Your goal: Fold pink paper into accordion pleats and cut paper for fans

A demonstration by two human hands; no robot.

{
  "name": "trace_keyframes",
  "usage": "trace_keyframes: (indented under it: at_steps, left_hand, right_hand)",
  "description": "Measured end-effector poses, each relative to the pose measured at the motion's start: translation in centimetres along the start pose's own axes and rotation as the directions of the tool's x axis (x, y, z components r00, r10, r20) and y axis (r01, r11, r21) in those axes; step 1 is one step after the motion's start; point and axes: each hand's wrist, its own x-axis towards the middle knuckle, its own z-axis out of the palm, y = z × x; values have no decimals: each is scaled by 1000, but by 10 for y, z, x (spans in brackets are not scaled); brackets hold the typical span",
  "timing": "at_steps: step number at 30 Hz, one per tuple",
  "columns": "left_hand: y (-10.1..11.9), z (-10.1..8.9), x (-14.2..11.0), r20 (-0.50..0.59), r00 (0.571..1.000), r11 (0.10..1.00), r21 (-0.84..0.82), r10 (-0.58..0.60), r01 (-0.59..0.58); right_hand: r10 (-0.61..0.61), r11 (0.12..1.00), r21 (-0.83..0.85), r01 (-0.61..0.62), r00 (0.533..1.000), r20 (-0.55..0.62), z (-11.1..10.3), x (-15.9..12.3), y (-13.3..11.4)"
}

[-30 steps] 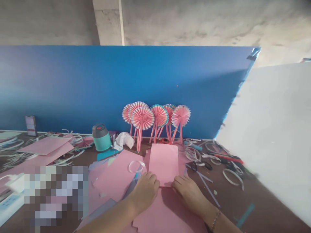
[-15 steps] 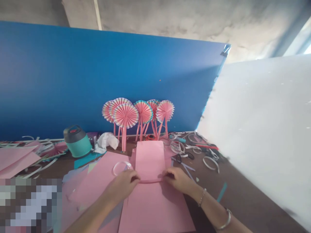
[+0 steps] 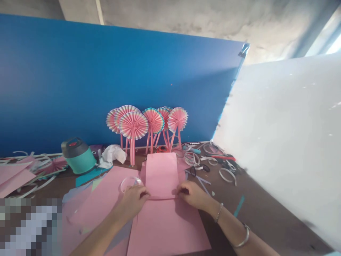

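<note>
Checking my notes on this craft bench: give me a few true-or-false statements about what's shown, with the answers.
1. The left hand and the right hand both touch the folded pink paper sheet. True.
2. The scissors lie to the left of the left hand. False: they lie beyond the right hand, to the right of the sheet.
3. The paper fans stand in front of the blue board. True.
4. The metal bangles are on the left arm. False: they are on the right arm.
</note>
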Motion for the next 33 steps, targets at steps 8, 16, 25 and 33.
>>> trace_keyframes:
  at_steps: [8,16,25,33]
  left_hand:
    - [3,2,1,-18,998,998,20,-56,56]
    - [-3,6,1,-19,1000,997,70,15,-13]
    - [3,3,-3,-10,994,979,172,109,-106]
    - [9,10,-9,58,941,842,431,333,-324]
  right_hand:
    - [26,999,-21,-26,999,-19,0,1,-3]
    - [52,998,17,-52,999,2,-1,0,-4]
    - [-20,992,-127,18,1000,-17,1,-1,-5]
    - [-144,895,-423,141,989,25,-1,-10,-23]
